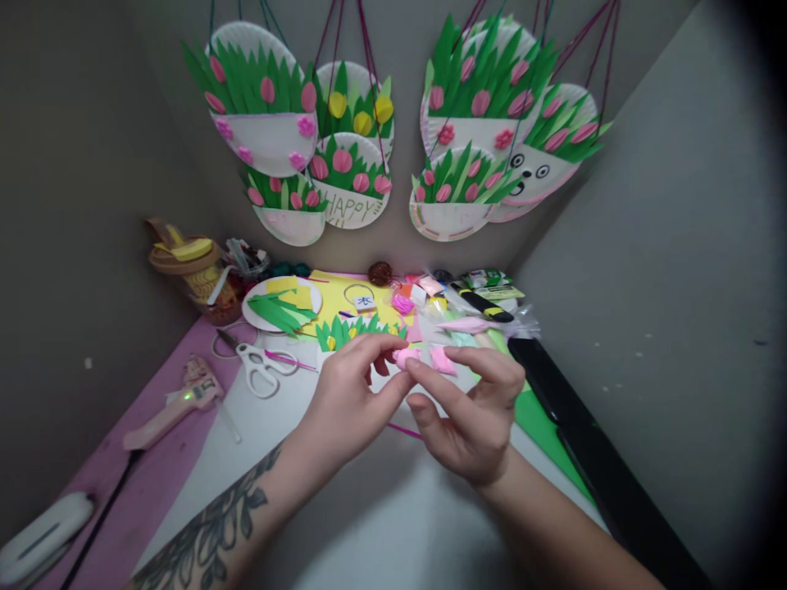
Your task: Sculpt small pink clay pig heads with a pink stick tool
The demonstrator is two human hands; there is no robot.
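Note:
My left hand pinches a small lump of pink modelling clay between thumb and fingers. The index finger of my right hand is stretched out and touches the lump's near side; its thumb hangs apart below. A second pink piece shows by my right fingertips; whether they touch it I cannot tell. Behind my hands lies a paper-plate basket with green paper grass and yellow paper tulips, partly covered by my left hand. A magenta strip lies under my wrists.
White scissors and a pink glue gun lie at left. A plate with green paper strips sits behind them. Clay packets and a yellow-black cutter are at back right. Finished plate baskets hang on the wall.

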